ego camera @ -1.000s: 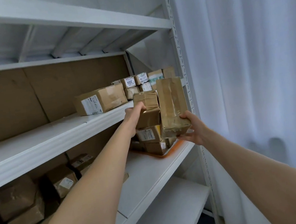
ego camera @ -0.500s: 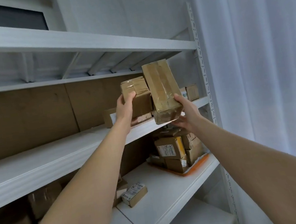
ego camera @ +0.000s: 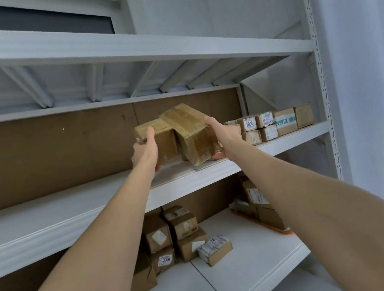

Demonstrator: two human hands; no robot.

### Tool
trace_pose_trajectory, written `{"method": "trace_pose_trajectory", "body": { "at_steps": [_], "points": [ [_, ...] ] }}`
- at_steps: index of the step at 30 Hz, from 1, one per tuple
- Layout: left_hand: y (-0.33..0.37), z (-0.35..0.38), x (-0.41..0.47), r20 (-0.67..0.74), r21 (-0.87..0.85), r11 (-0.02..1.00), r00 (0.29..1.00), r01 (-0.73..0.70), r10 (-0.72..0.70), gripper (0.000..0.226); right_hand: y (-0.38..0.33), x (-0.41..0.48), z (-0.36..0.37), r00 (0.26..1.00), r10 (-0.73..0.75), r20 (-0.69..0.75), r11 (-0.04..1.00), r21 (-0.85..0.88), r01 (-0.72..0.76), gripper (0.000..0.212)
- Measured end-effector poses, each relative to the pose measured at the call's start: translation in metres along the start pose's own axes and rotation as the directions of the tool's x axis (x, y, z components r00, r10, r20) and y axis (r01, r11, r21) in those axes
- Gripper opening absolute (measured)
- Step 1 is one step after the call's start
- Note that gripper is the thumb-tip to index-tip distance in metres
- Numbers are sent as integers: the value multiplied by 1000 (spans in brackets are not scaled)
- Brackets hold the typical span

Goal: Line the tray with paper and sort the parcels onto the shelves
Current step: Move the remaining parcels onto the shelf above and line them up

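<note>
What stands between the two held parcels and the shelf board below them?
Nothing visible. The left hand grips the small parcel, the right hand the taped parcel, just above the bare middle shelf board. The labelled parcels stand off to the right.

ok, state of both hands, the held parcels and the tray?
left hand: fingers curled round the small parcel.
small parcel: held low over the middle shelf; contact unclear.
right hand: grips the large parcel.
large parcel: held, tilted, beside the small parcel.
labelled parcels: at rest, right end of middle shelf.
orange tray: on lower shelf, loaded with parcels.
</note>
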State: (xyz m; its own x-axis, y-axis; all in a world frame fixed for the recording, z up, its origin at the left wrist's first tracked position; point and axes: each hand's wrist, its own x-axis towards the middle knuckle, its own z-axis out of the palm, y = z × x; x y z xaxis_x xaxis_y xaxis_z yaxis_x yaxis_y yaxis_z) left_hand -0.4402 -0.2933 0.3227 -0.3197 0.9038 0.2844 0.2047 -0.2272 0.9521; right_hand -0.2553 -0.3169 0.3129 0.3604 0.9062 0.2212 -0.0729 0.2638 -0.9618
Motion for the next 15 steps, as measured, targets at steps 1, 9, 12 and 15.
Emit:
{"method": "trace_pose_trajectory", "body": {
  "at_steps": [1,9,12,15],
  "points": [
    [-3,-2,2,18,63,998,999,27,-28,79,3,1,3,1000,7,-11,1000,-16,-7,54],
    [-20,-5,21,78,436,899,994,30,-71,89,20,25,21,996,12,-94,980,-195,-30,82],
    [-21,-8,26,58,581,814,998,-13,-25,96,25,30,24,995,-16,-103,972,-236,-9,77],
    [-20,-8,26,46,683,729,999,-50,25,97,32,32,25,998,-4,-70,971,-241,-13,71]
  ]
}}
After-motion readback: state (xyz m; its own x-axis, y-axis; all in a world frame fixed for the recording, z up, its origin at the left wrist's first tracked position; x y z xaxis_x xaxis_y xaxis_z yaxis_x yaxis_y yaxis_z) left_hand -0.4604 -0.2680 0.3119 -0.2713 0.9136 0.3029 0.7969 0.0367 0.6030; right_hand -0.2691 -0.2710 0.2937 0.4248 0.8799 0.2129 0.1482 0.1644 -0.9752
